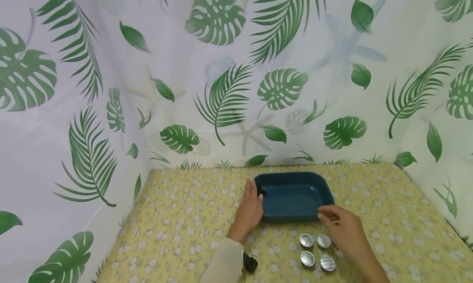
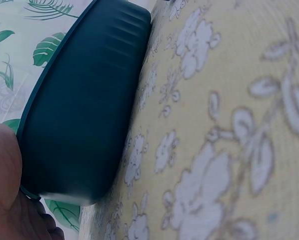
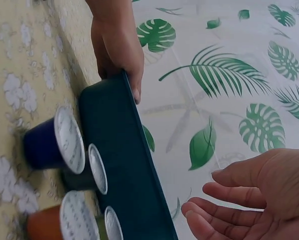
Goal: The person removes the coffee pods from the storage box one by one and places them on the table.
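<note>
A dark teal rectangular tray (image 1: 295, 180) sits on the yellow flowered tablecloth (image 1: 177, 217), and nothing shows inside it. My left hand (image 1: 255, 194) grips its left end, thumb hooked over the rim and fingers along the outer wall; the left wrist view shows that wall (image 2: 84, 110) beside my palm (image 2: 4, 190). My right hand (image 1: 327, 215) hovers by the tray's front right corner, its fingers (image 3: 214, 195) relaxed and holding nothing. Just below it stand several foil-topped capsules (image 1: 307, 258), among them a blue one (image 3: 44, 145) and an orange one (image 3: 44, 225), close against the tray's front wall (image 3: 124, 165).
White curtains printed with green leaves (image 1: 221, 90) close off the table at the back and on both sides. A black wrist-camera strap (image 1: 250, 262) sits on my left forearm. Bare tablecloth lies left of the tray and right of the capsules.
</note>
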The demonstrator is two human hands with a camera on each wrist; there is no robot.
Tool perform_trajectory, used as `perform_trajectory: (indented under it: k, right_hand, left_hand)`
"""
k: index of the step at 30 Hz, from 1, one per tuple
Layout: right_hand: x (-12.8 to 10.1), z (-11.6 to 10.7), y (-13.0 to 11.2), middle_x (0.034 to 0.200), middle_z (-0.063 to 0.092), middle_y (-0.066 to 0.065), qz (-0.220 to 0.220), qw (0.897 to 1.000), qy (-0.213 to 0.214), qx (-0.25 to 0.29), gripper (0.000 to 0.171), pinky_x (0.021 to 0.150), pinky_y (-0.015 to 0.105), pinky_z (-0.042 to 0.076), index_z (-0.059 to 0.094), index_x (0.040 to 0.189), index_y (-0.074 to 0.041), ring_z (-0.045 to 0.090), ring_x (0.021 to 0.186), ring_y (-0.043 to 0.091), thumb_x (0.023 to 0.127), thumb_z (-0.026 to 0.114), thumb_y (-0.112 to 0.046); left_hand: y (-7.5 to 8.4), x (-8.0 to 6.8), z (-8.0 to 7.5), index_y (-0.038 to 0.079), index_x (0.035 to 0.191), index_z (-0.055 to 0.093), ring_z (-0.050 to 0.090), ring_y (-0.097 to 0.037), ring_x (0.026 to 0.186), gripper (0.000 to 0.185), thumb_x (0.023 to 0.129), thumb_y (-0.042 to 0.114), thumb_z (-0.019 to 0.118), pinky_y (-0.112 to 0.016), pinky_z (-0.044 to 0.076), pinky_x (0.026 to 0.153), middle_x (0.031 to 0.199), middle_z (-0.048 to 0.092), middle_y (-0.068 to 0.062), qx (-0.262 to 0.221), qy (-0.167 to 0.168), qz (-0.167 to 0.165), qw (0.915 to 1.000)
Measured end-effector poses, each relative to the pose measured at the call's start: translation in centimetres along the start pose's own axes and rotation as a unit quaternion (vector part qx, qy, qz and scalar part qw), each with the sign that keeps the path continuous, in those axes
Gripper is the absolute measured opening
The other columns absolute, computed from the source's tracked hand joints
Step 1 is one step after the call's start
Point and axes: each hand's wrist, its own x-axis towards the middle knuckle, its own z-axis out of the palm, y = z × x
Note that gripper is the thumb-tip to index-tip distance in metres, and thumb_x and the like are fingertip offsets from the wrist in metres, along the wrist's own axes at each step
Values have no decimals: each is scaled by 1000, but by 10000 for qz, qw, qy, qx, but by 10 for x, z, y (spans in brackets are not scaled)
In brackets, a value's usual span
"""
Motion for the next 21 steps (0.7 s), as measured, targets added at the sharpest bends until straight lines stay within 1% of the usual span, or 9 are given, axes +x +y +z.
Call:
perform_trajectory:
  k: [3, 8, 12, 14, 17, 21]
  right_hand:
    - [7, 5, -7, 105, 74, 8, -115, 9999, -20, 20, 22, 75, 35, 58, 72, 118, -4, 69, 90, 21, 99, 69, -14]
    - [22, 14, -15, 102, 74, 5, -327, 9994, -79, 42, 21, 75, 37, 58, 72, 117, -5, 69, 89, 19, 99, 69, -15]
    - [33, 22, -16, 101, 74, 5, -537, 9985, -56, 3, 18, 75, 38, 57, 73, 114, -5, 69, 89, 20, 98, 69, -12]
    - [38, 26, -15, 100, 74, 5, -639, 9979, -34, -32, 17, 74, 38, 56, 73, 113, -5, 68, 89, 21, 98, 69, -11]
    - [44, 33, -15, 100, 73, 7, -757, 9971, 11, -97, 17, 75, 41, 56, 74, 112, -4, 68, 90, 25, 97, 70, -10]
    - [48, 42, -15, 98, 73, 9, -765, 9969, -34, -176, 18, 75, 45, 56, 73, 112, -1, 68, 89, 27, 96, 71, -11]
  left_hand:
    - [-2, -1, 1, 9, 164, 1, 12, -28, 155, 62, 114, 32, 29, -49, 45, 103, 169, -12, -7, -43, 4, 42, 10000]
    - [-2, 0, 1, 8, 164, 2, 13, -28, 155, 61, 114, 31, 29, -50, 41, 109, 169, -11, -7, -74, 19, 76, 9999]
    - [-2, -1, 0, 9, 164, 1, 14, -28, 154, 61, 114, 32, 29, -49, 43, 107, 169, -11, -6, -6, -5, 67, 10000]
    - [-1, -1, 0, 9, 164, 1, 15, -28, 154, 62, 114, 32, 29, -48, 46, 102, 169, -11, -6, 40, 3, 62, 10000]
    - [-1, -1, -2, 8, 164, 3, 17, -29, 154, 62, 114, 32, 29, -48, 48, 99, 169, -10, -7, 35, 46, 70, 10000]
    - [-2, -2, -1, 9, 164, 2, 15, -28, 154, 62, 114, 32, 29, -49, 44, 106, 169, -10, -6, 51, 32, 67, 10000]
